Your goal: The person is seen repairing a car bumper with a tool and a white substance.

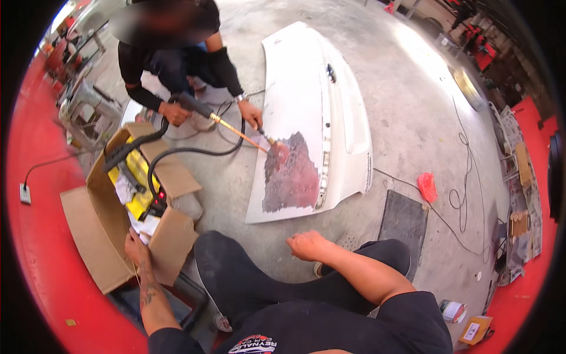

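My left hand point(137, 248) grips the cardboard box point(88, 221), which has open flaps and holds yellow material, white paper, black hose and a unit with red lights. A thin cord hangs by that wrist. My right hand point(303, 245) is closed above my knee, its contents hidden. Ahead lies a white car panel point(295, 88) with a rough grey-pink patch point(292, 177). A co-worker point(171, 65) crouches at its left, one hand on a black-handled wand point(230, 127) with a copper-coloured tube, the other holding a small tool point(268, 138) against the patch.
Right of the panel are a dark mat point(398, 230), a red plastic bag point(427, 186), loose cables point(463, 194), a can point(451, 310) and stacked boards point(522, 177). Metal stands point(85, 112) are at the left, by a red floor strip point(38, 248).
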`<action>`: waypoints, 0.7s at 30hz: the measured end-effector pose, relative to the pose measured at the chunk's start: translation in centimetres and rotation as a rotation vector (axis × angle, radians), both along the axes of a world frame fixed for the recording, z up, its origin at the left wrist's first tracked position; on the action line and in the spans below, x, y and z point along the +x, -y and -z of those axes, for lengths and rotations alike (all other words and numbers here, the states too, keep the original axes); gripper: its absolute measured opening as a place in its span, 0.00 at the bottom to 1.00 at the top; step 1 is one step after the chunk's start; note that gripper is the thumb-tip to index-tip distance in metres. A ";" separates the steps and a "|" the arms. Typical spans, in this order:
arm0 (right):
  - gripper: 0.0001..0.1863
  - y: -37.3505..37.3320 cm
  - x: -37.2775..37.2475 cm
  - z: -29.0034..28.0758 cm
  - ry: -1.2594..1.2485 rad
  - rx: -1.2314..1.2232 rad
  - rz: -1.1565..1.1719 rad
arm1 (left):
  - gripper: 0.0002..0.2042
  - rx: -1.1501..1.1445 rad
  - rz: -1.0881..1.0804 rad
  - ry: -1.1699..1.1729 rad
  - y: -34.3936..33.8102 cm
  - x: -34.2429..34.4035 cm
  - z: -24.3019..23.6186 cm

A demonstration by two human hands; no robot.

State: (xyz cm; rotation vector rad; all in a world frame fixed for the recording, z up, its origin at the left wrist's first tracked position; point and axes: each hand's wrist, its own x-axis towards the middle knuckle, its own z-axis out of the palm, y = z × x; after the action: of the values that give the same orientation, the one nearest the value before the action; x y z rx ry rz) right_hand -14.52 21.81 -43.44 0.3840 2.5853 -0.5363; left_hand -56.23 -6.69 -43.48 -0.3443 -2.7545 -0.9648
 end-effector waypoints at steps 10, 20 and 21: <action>0.13 -0.2 0.0 0.3 0.020 -0.029 0.015 | 0.23 -0.010 -0.004 0.003 -0.7 0.6 -0.7; 0.09 0.4 0.8 1.2 -0.094 0.010 0.007 | 0.24 -0.022 -0.023 0.015 -0.6 1.1 -0.9; 0.09 0.4 0.8 1.5 -0.090 0.002 0.001 | 0.24 -0.030 -0.029 0.019 -0.5 1.0 -0.9</action>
State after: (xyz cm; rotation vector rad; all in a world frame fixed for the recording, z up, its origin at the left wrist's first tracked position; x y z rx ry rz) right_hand -13.71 21.37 -44.90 0.3694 2.6723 -0.5640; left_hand -55.22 -6.20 -42.53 -0.3009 -2.7854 -0.9251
